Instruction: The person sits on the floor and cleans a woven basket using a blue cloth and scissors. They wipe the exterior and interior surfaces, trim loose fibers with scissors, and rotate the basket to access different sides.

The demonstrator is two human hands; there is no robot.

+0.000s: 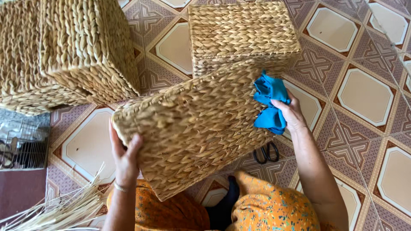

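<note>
Three woven baskets in shot, all the same straw-coloured braid. The one being handled is the big rectangular basket, tilted across the lap, its long edge running from lower left up to the right. The left hand is clamped on the basket's lower left corner, thumb on the near face and fingers wrapped around the edge. The right hand is closed on a bunched blue cloth and presses it against the basket's right end.

Room-wise it's kinda tight up top: a second basket sits on the tiled floor right behind the held one, and their edges seem to touch or nearly so, can't tell which. A stack of baskets fills the upper left, apart from the held one by a strip of tile. The right side is open floor.

A pair of black scissors lies just under the basket's right end. Loose straw strands fan out at lower left, next to a wire cage.
</note>
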